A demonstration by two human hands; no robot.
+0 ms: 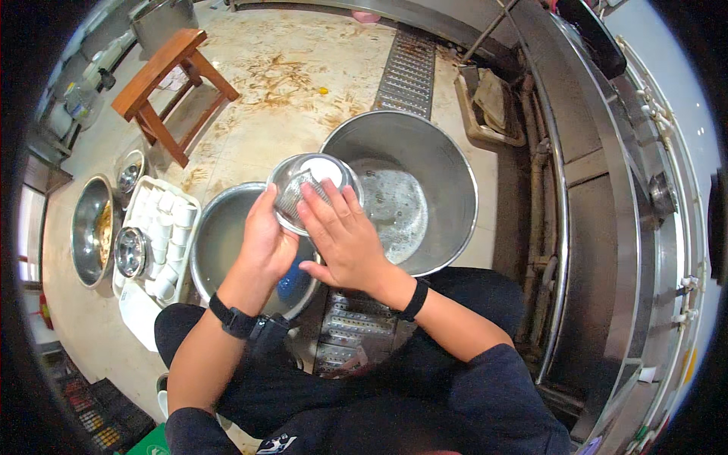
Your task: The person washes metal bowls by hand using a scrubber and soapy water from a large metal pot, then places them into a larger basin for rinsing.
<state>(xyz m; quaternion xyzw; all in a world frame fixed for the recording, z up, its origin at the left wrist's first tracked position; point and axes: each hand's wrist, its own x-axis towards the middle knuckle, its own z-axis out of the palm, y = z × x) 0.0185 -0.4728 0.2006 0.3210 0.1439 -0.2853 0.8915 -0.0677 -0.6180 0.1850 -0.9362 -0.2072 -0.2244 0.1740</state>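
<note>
The left hand (267,241) grips a shiny, round, silver metal bowl (282,186), its fingers partly hidden; the right hand (345,239) lies across it, fingers straight, slightly spread. The bowl is above two wide, round, grey metal tubs (449,171).

Looks steeply down from head height, upright and fisheye-wide; takes in left hand (265,241) and right hand (341,246) at close range, floor (303,45) farther off; bends straight edges toward the rim.
</note>
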